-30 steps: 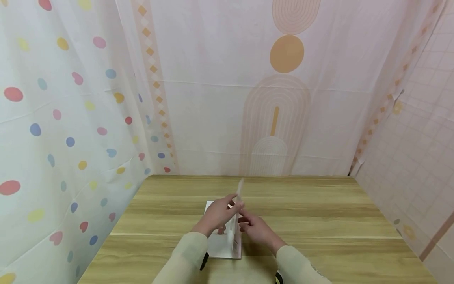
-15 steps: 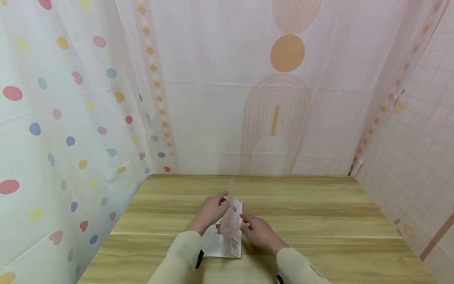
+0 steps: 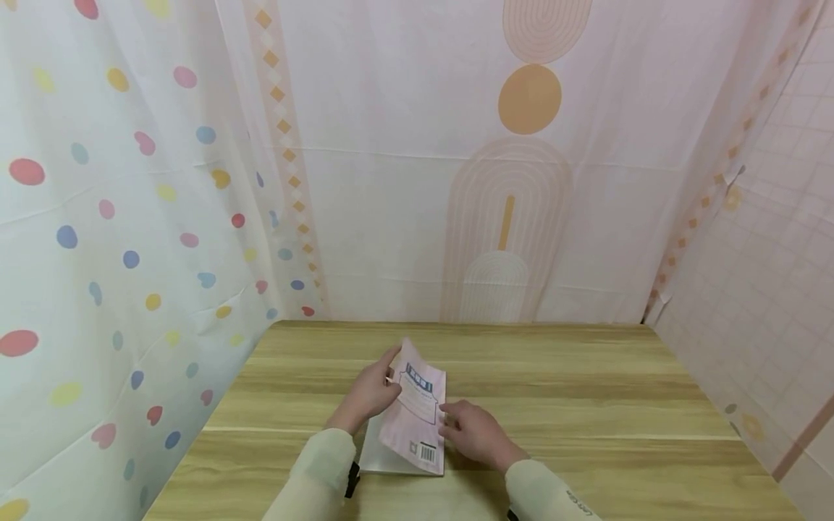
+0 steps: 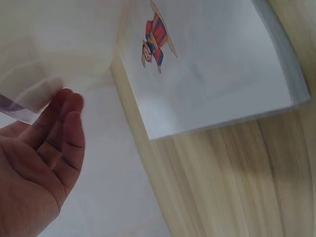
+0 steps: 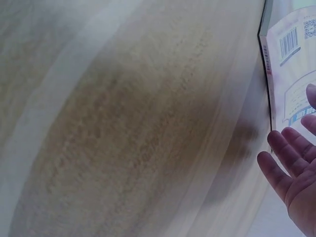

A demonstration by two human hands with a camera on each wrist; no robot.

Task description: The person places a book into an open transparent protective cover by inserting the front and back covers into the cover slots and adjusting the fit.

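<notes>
A thin paperback book (image 3: 420,416) lies on the table with its pink back cover half raised. Blue lettering, a framed text block and a barcode show on that cover. My left hand (image 3: 371,393) pinches the cover's free edge at the left, also seen in the left wrist view, where the hand (image 4: 44,153) holds the cover's edge. Below it is a white page (image 4: 217,69) with a small colourful cartoon figure. My right hand (image 3: 478,434) is beside the spine at the right, fingers loosely bent, fingertips right at the book's edge (image 5: 270,98).
The wood-grain table (image 3: 573,391) extends around the book on all sides. Behind it hangs a pale patterned curtain (image 3: 391,217); a dotted curtain (image 3: 176,289) is on the left and a checked one (image 3: 769,289) on the right.
The cover has swung from nearly upright down toward the left, bringing its pink printed side into view. My left hand moved left and slightly down with it; my right hand stayed by the spine.
</notes>
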